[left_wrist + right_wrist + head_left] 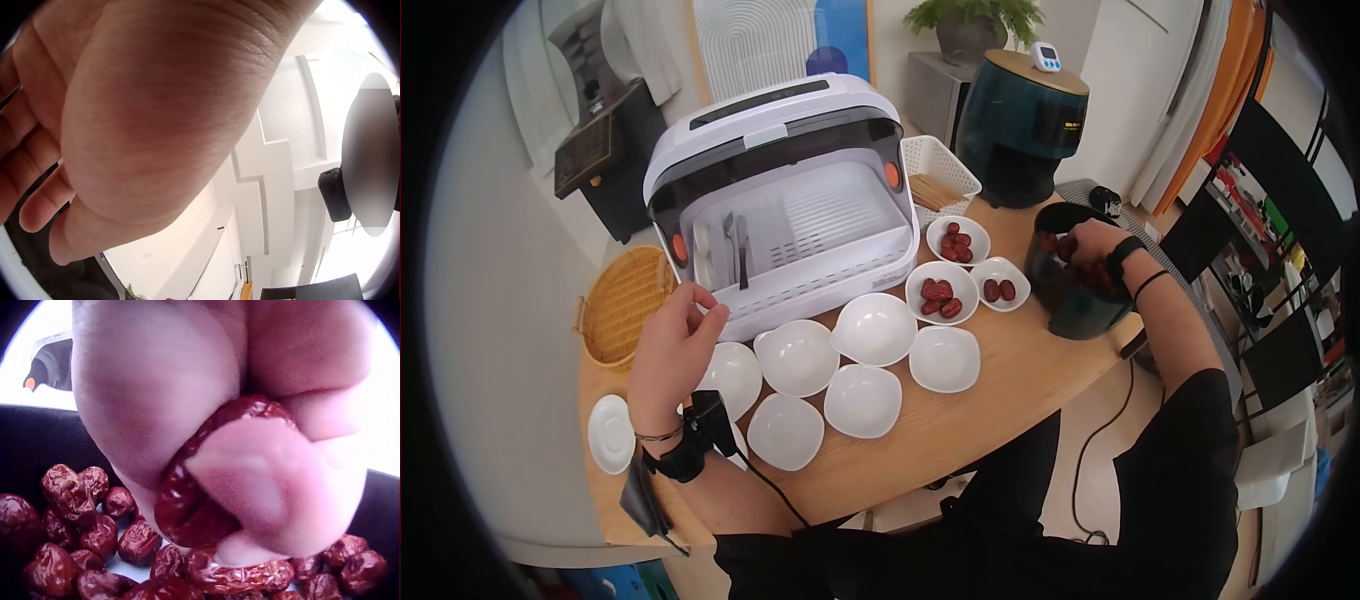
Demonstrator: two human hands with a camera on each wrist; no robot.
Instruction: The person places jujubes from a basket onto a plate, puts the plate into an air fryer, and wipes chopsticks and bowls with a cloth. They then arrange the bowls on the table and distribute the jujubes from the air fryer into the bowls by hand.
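My right hand (1100, 245) reaches into a dark container (1080, 310) of red dates at the right of the table. In the right wrist view its thumb and fingers (250, 481) pinch a red date (194, 512) above several loose ones (53, 569). Dates lie in three white bowls: one at the back (958, 240), one in front (941, 293), and a small one (1000, 284) holding two. My left hand (675, 345), fingers loosely bent and holding nothing, hovers over the left end of the white bowls (797, 357). The left wrist view shows its palm (150, 119).
A white lidded box (800, 270) with cutlery stands at the back. Behind the date bowls are a white basket (940, 170) with sticks and a dark green appliance (1020, 130). A woven tray (625, 310) and a small white dish (611, 434) lie at the left.
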